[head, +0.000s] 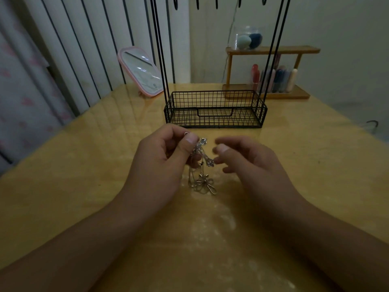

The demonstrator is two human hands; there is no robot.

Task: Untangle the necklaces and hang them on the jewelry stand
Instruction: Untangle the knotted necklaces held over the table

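While left hand [168, 150] pinches necklaces [201, 165] (tangle unreadable), right hand [242, 157] loosely curled, grip unclear.

Both my forearms reach forward over the table [63, 186], wrists nearly level with each other. My left hand [162, 157] is curled, thumb pressed against the fingers, pinching the tangled necklaces [201, 165] up off the table. My right hand [242, 159] hovers just beside it, fingers loosely bent, fingertips [216, 160] touching a small charm.
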